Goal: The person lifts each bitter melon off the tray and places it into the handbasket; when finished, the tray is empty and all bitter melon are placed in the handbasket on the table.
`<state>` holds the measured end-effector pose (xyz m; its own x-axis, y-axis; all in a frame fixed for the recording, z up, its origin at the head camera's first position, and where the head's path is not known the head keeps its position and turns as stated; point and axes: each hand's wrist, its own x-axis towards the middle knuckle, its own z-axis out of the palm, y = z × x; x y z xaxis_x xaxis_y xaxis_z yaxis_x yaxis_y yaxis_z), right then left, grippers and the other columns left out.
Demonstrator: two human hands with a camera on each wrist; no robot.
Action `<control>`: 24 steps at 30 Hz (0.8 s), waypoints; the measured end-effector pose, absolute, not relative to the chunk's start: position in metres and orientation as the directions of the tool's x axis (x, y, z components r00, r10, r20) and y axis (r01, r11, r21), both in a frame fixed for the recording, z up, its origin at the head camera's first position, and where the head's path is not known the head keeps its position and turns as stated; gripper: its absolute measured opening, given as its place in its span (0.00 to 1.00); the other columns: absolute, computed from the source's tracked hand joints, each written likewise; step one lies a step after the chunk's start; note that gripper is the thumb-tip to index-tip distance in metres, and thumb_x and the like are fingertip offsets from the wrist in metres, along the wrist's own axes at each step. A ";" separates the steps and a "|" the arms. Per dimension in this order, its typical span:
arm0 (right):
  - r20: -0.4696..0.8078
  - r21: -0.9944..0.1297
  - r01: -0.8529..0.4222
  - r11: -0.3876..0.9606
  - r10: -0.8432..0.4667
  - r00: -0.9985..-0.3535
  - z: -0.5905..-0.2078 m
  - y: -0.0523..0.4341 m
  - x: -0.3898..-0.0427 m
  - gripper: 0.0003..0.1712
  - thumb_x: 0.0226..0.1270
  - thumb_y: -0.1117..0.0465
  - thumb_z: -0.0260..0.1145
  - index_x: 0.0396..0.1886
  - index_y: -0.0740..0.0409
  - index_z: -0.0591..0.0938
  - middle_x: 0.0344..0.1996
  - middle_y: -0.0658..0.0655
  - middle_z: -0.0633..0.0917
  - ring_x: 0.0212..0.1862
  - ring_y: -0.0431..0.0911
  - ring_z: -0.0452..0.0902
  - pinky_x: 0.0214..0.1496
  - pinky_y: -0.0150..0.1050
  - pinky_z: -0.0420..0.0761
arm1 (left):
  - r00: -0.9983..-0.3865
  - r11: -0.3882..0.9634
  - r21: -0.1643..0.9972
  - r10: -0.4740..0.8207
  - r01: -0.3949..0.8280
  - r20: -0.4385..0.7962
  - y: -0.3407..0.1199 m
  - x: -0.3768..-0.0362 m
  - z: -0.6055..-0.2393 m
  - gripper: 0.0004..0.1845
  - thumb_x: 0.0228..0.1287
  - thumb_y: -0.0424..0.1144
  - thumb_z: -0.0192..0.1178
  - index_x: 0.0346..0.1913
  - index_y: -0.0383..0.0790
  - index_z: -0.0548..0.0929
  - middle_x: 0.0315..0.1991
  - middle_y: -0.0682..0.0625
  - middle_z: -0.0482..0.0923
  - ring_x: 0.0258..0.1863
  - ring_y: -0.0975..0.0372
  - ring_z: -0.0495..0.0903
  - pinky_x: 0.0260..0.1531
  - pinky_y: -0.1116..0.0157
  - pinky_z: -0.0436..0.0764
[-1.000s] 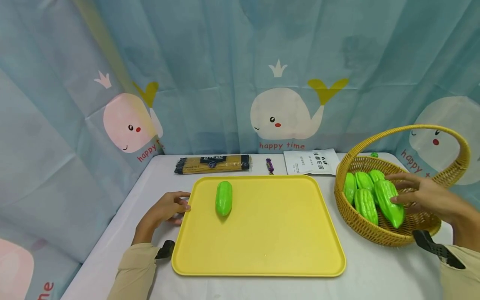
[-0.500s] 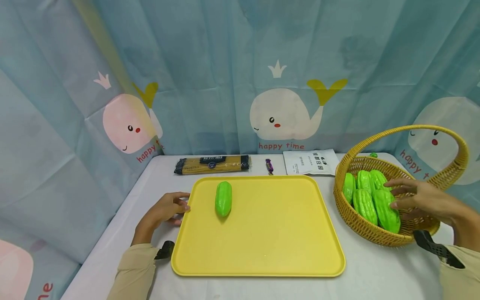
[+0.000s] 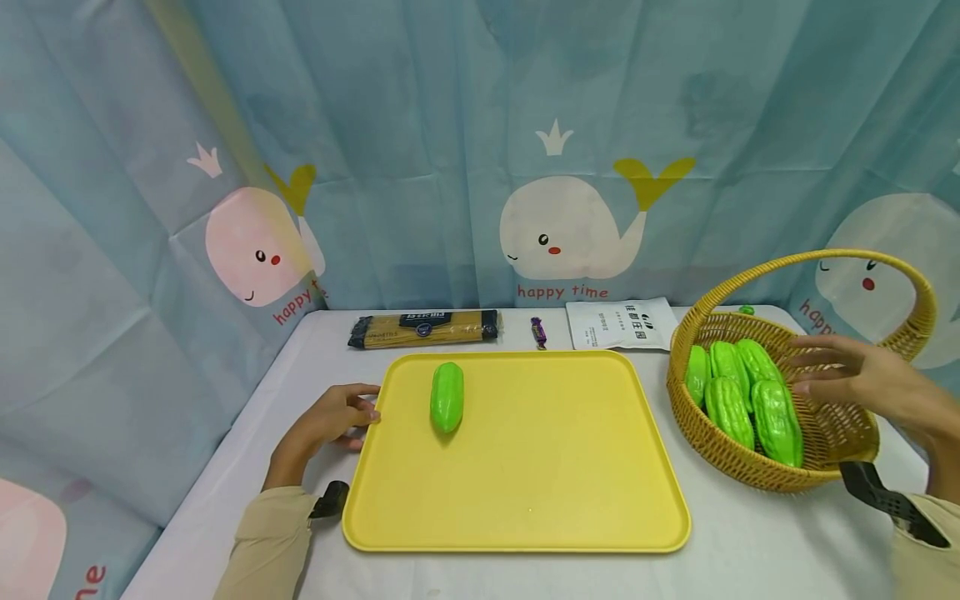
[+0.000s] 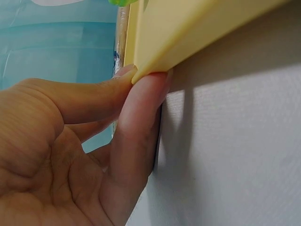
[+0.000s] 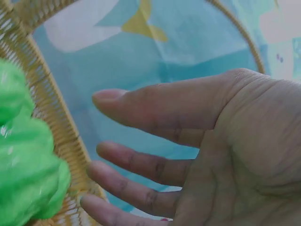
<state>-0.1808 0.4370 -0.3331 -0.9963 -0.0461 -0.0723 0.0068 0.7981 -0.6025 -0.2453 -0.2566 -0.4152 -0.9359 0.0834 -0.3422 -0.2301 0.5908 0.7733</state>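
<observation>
A yellow tray [image 3: 540, 450] lies in the middle of the table with one green gourd [image 3: 447, 397] near its far left corner. My left hand [image 3: 333, 417] rests on the table beside the tray. In the left wrist view its fingertips [image 4: 141, 108] touch the tray's rim [image 4: 188, 33]. A wicker basket [image 3: 720, 454] with a tall handle stands at the right and holds several green gourds [image 3: 776, 410]. My right hand [image 3: 840, 375] hovers over the basket, fingers spread and holding nothing. The right wrist view shows that hand [image 5: 188, 155] just apart from a gourd [image 5: 23, 165].
Behind the tray lie a pasta packet [image 3: 425, 327], a small purple sweet [image 3: 538, 331] and a white pouch [image 3: 621, 323]. A whale-print curtain closes off the back and both sides. The white table [image 3: 750, 542] ends close behind these items.
My right hand has let go of the front gourd and drawn back to the right and upward. That gourd has settled lower in the basket. The left hand has stayed put.
</observation>
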 end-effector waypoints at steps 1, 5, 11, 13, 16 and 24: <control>-0.063 -0.604 0.001 0.797 -0.047 -0.997 -0.331 0.434 -0.180 0.48 0.78 0.54 0.69 0.81 0.75 0.55 0.69 0.85 0.66 0.60 0.75 0.76 0.49 0.61 0.86 | -0.936 0.592 0.772 0.082 -0.231 -0.342 -0.257 -0.245 -0.415 0.33 0.75 0.34 0.65 0.79 0.34 0.69 0.50 0.41 0.79 0.30 0.60 0.79 0.27 0.65 0.84; -0.003 -0.616 -0.037 0.787 -0.049 -0.999 -0.322 0.418 -0.175 0.47 0.76 0.53 0.71 0.81 0.70 0.59 0.65 0.73 0.75 0.50 0.34 0.81 0.45 0.43 0.87 | -0.937 0.595 0.771 0.082 -0.227 -0.339 -0.257 -0.245 -0.415 0.32 0.76 0.34 0.65 0.79 0.34 0.69 0.51 0.41 0.79 0.31 0.60 0.79 0.27 0.65 0.84; 0.089 -0.665 -0.163 0.729 -0.139 -0.986 -0.311 0.392 -0.169 0.39 0.73 0.60 0.73 0.78 0.60 0.67 0.54 0.32 0.79 0.48 0.20 0.75 0.40 0.32 0.85 | -0.936 0.594 0.769 0.073 -0.237 -0.345 -0.256 -0.245 -0.415 0.32 0.75 0.34 0.64 0.78 0.34 0.70 0.52 0.40 0.78 0.33 0.59 0.79 0.29 0.65 0.85; 0.103 -0.676 -0.200 0.709 -0.178 -0.979 -0.309 0.382 -0.167 0.37 0.73 0.62 0.73 0.78 0.54 0.69 0.54 0.28 0.78 0.50 0.22 0.77 0.41 0.33 0.85 | -0.936 0.596 0.765 0.064 -0.243 -0.347 -0.256 -0.246 -0.415 0.32 0.75 0.35 0.65 0.78 0.35 0.70 0.53 0.40 0.78 0.35 0.59 0.78 0.29 0.65 0.85; 0.127 -0.715 -0.266 0.647 -0.254 -0.959 -0.307 0.367 -0.166 0.35 0.73 0.66 0.72 0.76 0.50 0.72 0.58 0.34 0.79 0.53 0.28 0.80 0.44 0.33 0.86 | -0.935 0.601 0.758 0.050 -0.253 -0.351 -0.256 -0.246 -0.415 0.31 0.75 0.35 0.65 0.78 0.36 0.71 0.53 0.40 0.78 0.37 0.59 0.78 0.30 0.65 0.84; 0.205 -0.785 -0.406 0.467 -0.422 -0.883 -0.314 0.317 -0.172 0.29 0.71 0.72 0.70 0.70 0.58 0.78 0.56 0.48 0.85 0.53 0.40 0.84 0.48 0.34 0.88 | -0.939 0.599 0.766 0.067 -0.234 -0.338 -0.256 -0.245 -0.416 0.32 0.75 0.35 0.64 0.78 0.36 0.70 0.53 0.40 0.78 0.36 0.58 0.78 0.30 0.65 0.84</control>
